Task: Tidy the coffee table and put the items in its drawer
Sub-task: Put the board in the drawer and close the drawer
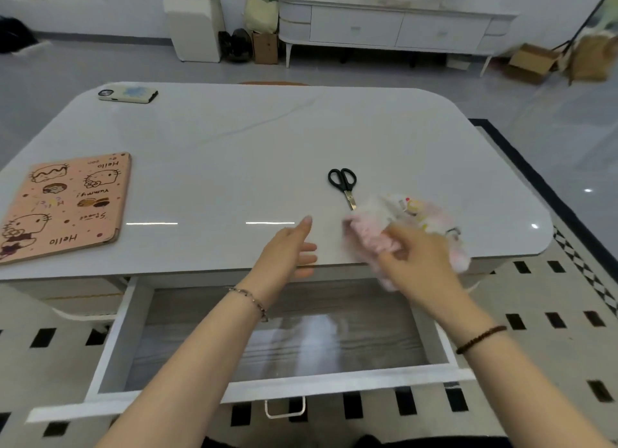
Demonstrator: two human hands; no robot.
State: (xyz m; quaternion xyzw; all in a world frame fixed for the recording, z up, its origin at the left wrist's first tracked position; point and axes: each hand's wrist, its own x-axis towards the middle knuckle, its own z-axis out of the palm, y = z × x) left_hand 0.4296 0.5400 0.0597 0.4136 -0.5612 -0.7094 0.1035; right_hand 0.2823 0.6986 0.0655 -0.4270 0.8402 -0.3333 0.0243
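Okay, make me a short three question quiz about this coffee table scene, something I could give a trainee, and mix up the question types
1. True or false: the drawer under the coffee table is pulled open and holds nothing that can be seen.
2. Which hand grips the fluffy pink pouch? A) left hand B) right hand C) neither
3. Fill in: the scissors lie with their blade tips pointing toward the ____.

Key
1. True.
2. B; the left hand is open and holds nothing.
3. Pouch, at the table's near edge; the pink tablet case and phone lie far off to the left.
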